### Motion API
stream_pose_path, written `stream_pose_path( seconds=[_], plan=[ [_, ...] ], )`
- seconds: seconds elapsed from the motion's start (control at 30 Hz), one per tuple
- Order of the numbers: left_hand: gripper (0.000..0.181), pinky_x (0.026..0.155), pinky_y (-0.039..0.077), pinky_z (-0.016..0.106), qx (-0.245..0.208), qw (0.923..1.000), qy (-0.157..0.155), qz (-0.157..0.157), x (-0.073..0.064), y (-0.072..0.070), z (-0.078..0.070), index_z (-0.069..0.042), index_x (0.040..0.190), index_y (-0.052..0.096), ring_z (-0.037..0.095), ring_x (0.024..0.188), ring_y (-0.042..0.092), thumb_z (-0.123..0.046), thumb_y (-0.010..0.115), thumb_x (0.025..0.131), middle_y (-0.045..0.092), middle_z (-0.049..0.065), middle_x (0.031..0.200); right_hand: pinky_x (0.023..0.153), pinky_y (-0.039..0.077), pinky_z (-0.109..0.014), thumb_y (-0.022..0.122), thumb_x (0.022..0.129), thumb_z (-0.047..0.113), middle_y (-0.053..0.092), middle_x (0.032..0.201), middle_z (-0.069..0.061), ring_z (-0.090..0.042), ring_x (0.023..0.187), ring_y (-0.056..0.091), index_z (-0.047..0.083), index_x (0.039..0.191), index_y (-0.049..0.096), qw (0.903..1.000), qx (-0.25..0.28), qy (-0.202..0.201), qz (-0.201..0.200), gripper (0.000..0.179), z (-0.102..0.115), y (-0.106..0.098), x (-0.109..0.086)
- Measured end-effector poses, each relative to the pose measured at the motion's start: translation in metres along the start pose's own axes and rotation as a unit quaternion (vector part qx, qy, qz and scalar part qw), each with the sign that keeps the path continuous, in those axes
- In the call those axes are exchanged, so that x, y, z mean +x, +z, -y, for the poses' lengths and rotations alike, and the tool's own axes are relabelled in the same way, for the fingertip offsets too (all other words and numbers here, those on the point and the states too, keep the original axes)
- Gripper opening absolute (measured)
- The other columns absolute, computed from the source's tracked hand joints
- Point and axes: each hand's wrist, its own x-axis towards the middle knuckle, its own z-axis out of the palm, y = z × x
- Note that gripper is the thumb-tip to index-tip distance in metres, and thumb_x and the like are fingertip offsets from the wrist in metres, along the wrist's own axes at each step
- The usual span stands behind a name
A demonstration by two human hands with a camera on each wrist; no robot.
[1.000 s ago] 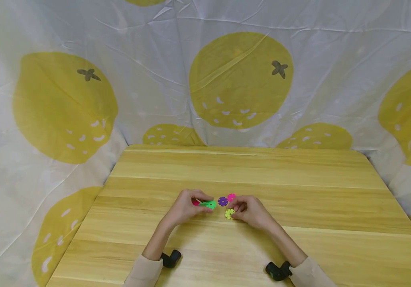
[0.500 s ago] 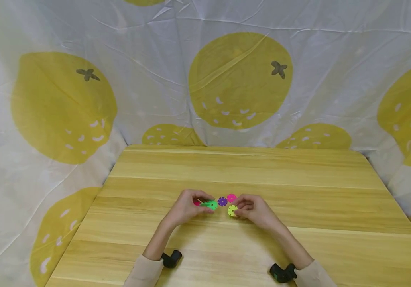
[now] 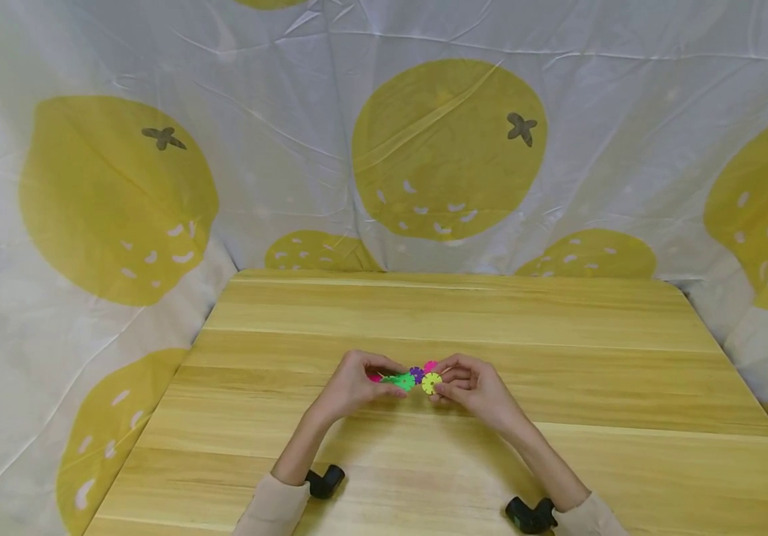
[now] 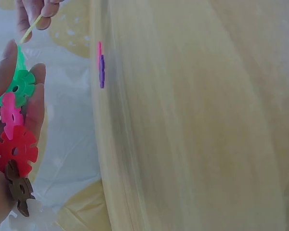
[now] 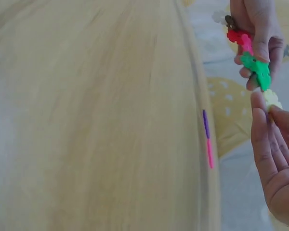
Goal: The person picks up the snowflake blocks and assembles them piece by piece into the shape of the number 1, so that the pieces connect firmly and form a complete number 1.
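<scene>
My left hand [image 3: 350,383] grips a chain of notched plastic discs joined edge to edge. In the left wrist view the chain runs from a green disc [image 4: 24,85] through a pink disc [image 4: 10,115], a red disc [image 4: 18,150] and a brown disc [image 4: 20,188] to a whitish disc [image 4: 34,214]. Another green disc [image 5: 262,77] forms its near end. My right hand [image 3: 483,388] pinches a yellow disc [image 3: 431,383] between thumb and fingers. The yellow disc is close to the green end; whether they touch I cannot tell.
On the wooden table [image 3: 384,313], just beyond the hands, lie a purple disc [image 3: 416,374] and a pink disc [image 3: 430,366], side by side. A lemon-print cloth [image 3: 276,149] hangs behind the table. Black devices [image 3: 530,515] sit at both wrists.
My right hand has lifted the yellow disc and brought it up towards the green end of the chain. My left hand has shifted slightly right with the chain.
</scene>
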Motion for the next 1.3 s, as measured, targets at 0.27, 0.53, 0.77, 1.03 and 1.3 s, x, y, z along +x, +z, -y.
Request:
stream_pose_path(
  seconds=[0.27, 0.53, 0.77, 1.03, 1.3],
  plan=[
    [0.024, 0.065, 0.055, 0.021, 0.007, 0.9998, 0.019, -0.003, 0.003, 0.001, -0.003, -0.009, 0.102, 0.083, 0.009, 0.076, 0.066, -0.010, 0.090, 0.078, 0.081, 0.008, 0.099, 0.086, 0.061, -0.048, 0.070, 0.097, 0.002, 0.070, 0.108, -0.031, -0.033, 0.093, 0.078, -0.004, 0.125, 0.067, 0.9991, 0.010, -0.029, -0.028, 0.029, 0.003, 0.004, -0.003],
    [0.024, 0.063, 0.053, 0.020, 0.005, 0.9998, 0.016, 0.003, 0.005, 0.002, -0.006, -0.011, 0.102, 0.084, 0.008, 0.073, 0.063, -0.012, 0.090, 0.079, 0.081, 0.007, 0.098, 0.083, 0.061, -0.046, 0.072, 0.096, 0.002, 0.073, 0.110, -0.031, -0.029, 0.093, 0.078, -0.006, 0.121, 0.070, 0.9970, 0.005, -0.056, -0.054, 0.027, 0.002, 0.008, -0.002],
    [0.025, 0.063, 0.053, 0.020, 0.002, 0.9996, 0.024, 0.014, 0.005, 0.000, -0.005, -0.009, 0.104, 0.083, 0.009, 0.072, 0.061, -0.015, 0.089, 0.080, 0.081, 0.008, 0.100, 0.083, 0.060, -0.048, 0.071, 0.096, 0.004, 0.073, 0.116, -0.030, -0.022, 0.093, 0.079, -0.007, 0.120, 0.072, 0.9955, 0.009, -0.079, -0.051, 0.026, 0.000, 0.010, -0.001],
    [0.026, 0.066, 0.054, 0.020, -0.008, 0.9994, 0.022, 0.027, 0.004, -0.002, -0.007, -0.008, 0.105, 0.083, 0.010, 0.075, 0.062, -0.016, 0.088, 0.080, 0.080, 0.009, 0.103, 0.083, 0.060, -0.046, 0.070, 0.095, -0.003, 0.073, 0.114, -0.032, -0.023, 0.093, 0.079, -0.014, 0.118, 0.070, 0.9956, 0.023, -0.070, -0.058, 0.026, -0.002, 0.013, -0.001],
    [0.026, 0.064, 0.051, 0.019, -0.025, 0.9987, 0.017, 0.041, 0.005, -0.003, -0.007, -0.006, 0.104, 0.083, 0.008, 0.073, 0.060, -0.013, 0.088, 0.079, 0.080, 0.012, 0.100, 0.082, 0.059, -0.051, 0.072, 0.093, -0.002, 0.074, 0.107, -0.033, -0.031, 0.088, 0.079, -0.015, 0.114, 0.072, 0.9952, 0.031, -0.067, -0.064, 0.024, 0.003, 0.016, -0.004]
  ],
)
